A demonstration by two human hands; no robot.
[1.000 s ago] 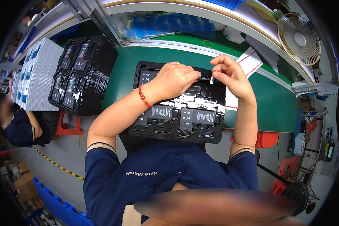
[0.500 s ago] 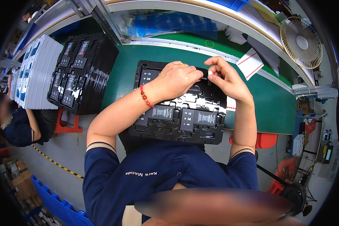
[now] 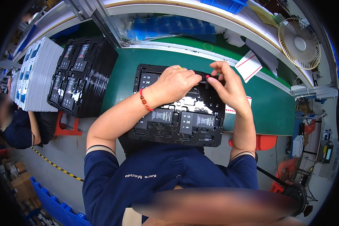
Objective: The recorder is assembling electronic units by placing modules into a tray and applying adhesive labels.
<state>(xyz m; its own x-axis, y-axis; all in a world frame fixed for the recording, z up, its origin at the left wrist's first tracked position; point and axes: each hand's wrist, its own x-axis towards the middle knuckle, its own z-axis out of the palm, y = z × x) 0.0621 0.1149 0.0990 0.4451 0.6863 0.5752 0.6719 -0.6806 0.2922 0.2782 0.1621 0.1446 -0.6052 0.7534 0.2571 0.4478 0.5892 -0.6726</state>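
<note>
A black plastic tray [image 3: 173, 139] lies before me on the green table, with flat dark batteries [image 3: 198, 122] in its pockets. Above its far part, my left hand [image 3: 179, 83] is closed, fingertips together at the end of a dark piece too hidden to name. Just to the right, my right hand [image 3: 230, 88] pinches a small red piece [image 3: 208, 76] between thumb and fingers, close to the left fingertips. Both hands cover part of the tray's far pockets.
A tall stack of black trays [image 3: 98, 81] with batteries on top stands at left, beside a stack of white trays [image 3: 45, 71]. A white card with red dots [image 3: 248, 66] lies at the far right, under a fan [image 3: 300, 43]. Another person [image 3: 19, 126] sits at far left.
My right thumb and fingers have shifted slightly down and left, closer to my left fingertips. A small white bit showed at the right fingertips before; a red one shows now.
</note>
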